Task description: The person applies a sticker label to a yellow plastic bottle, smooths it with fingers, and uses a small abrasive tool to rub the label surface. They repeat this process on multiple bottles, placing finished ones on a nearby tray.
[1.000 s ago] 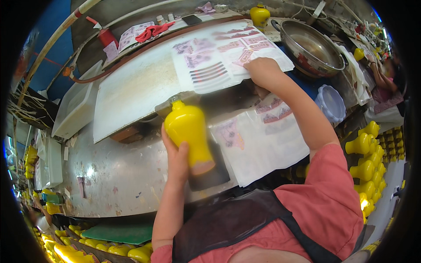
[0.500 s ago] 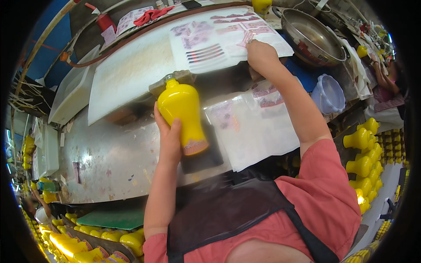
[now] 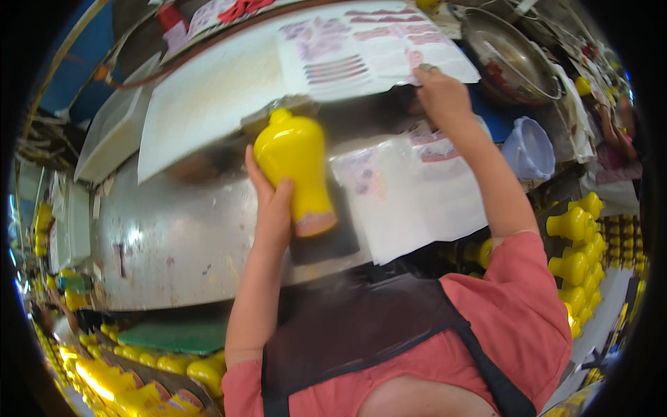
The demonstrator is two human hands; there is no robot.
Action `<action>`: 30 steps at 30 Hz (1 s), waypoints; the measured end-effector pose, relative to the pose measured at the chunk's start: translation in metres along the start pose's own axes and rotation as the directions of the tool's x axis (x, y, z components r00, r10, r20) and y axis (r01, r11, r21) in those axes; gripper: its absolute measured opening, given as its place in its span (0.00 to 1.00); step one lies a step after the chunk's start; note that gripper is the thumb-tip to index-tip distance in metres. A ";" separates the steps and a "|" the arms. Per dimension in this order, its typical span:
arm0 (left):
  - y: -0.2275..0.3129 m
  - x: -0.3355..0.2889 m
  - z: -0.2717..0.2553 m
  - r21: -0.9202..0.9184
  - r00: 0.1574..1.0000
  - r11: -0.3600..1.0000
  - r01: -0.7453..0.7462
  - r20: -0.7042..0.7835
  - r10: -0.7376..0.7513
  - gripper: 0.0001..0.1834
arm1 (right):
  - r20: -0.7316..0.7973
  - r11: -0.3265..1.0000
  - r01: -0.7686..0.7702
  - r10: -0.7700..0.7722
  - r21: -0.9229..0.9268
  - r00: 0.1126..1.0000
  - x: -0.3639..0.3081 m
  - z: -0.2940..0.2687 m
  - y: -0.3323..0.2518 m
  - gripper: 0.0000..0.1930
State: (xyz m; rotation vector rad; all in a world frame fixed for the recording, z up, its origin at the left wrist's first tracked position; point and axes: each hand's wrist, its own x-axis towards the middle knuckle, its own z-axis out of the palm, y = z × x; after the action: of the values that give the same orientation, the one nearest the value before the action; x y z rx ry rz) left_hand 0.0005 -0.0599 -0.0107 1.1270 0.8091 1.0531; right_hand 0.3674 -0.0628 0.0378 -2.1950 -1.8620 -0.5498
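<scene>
My left hand [image 3: 276,208] is wrapped round the lower side of a glossy yellow vase [image 3: 293,149], which stands slightly tilted with its narrow neck away from me. A pink patterned band runs round the vase's foot. My right hand [image 3: 439,94] is at the front right edge of a white board [image 3: 215,90], its fingers closed at the end of a small pink decal [image 3: 415,58]. The fingertips are partly blurred. Several printed strips and purple patterned decals [image 3: 316,38] lie wet-looking on the board. Below it, white decal sheets [image 3: 424,215] rest on the metal table.
A large metal basin [image 3: 511,59] stands right of the board, with a lavender bucket [image 3: 528,149] nearer me. Rows of yellow vases [image 3: 573,264] line the right and lower left. A white trough [image 3: 114,125] and red cloth [image 3: 243,8] are beyond. Other people work at both sides.
The view has shifted slightly. My right hand has pulled back toward the board's front edge, and the pink decal by its fingers lies straighter. My left hand keeps hold of the vase.
</scene>
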 end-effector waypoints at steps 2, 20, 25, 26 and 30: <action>-0.001 0.001 -0.002 -0.013 1.000 1.000 0.001 -0.004 -0.001 0.45 | -0.058 0.986 0.130 -0.136 -0.101 0.989 -0.002 0.004 0.011 0.12; 0.007 0.003 -0.001 -0.093 0.996 0.996 0.014 0.090 -0.006 0.52 | 0.543 0.424 -0.448 -0.133 0.787 0.829 0.022 -0.100 -0.084 0.14; 0.018 -0.002 0.000 0.049 0.998 0.998 0.033 0.046 -0.035 0.52 | -0.248 0.711 0.507 -0.444 0.487 0.861 -0.009 -0.113 -0.151 0.10; 0.020 -0.001 0.001 0.011 0.999 0.999 0.043 0.028 -0.044 0.52 | -0.226 0.718 0.577 -0.533 0.389 0.815 -0.024 -0.115 -0.157 0.13; 0.033 0.009 0.005 0.000 0.999 1.000 -0.031 -0.025 0.031 0.46 | -0.230 0.705 0.674 -0.634 0.220 0.738 -0.053 -0.099 -0.183 0.20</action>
State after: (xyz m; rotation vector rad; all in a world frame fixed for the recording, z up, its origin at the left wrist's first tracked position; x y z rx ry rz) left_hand 0.0001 -0.0504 0.0225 1.1307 0.8133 1.0952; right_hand 0.1666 -0.1169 0.0910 -1.2226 -2.4441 -0.4750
